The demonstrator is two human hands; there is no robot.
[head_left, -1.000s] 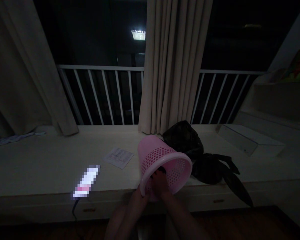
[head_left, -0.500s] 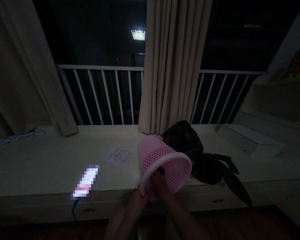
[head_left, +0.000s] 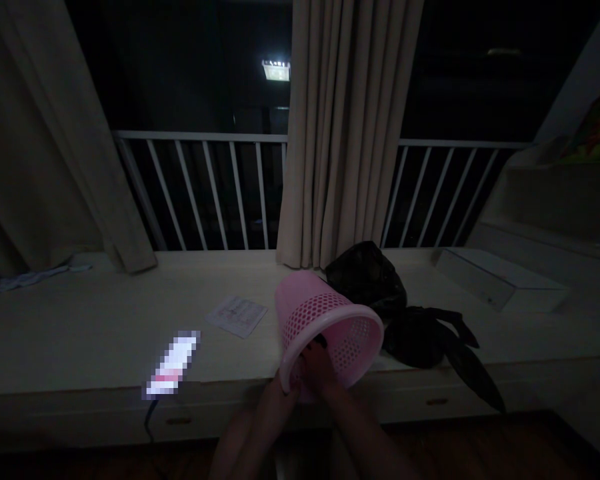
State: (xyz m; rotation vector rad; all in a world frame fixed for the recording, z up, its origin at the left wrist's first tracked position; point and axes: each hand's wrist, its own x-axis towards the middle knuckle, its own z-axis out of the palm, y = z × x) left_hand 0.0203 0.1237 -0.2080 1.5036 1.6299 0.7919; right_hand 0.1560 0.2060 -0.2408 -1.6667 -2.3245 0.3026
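Note:
A pink waste basket [head_left: 325, 310] with a band of holes lies tilted at the front edge of the counter, its mouth towards me. My left hand [head_left: 286, 390] is closed on the lower left of its rim; most of the fingers are hidden. Inside the mouth is my right hand [head_left: 319, 367], fingers curled against a small black thing [head_left: 321, 340] that is too dark to identify. A black plastic bag [head_left: 367, 280] rests behind the basket. Beside it, to the right, sits a knotted black plastic bag [head_left: 420, 340], one long end hanging over the edge.
A printed sheet [head_left: 237, 316] lies left of the basket. Further left is a lit, blurred-out phone-like screen [head_left: 174, 363] with a cable. A pale box [head_left: 503, 279] stands at the right. Behind the counter [head_left: 145, 307] are curtains [head_left: 350, 133] and a white railing [head_left: 205, 137]. The room is dark.
Almost nothing differs. My right hand has shifted very slightly inside the basket; the basket, the bags and my left hand stay in place.

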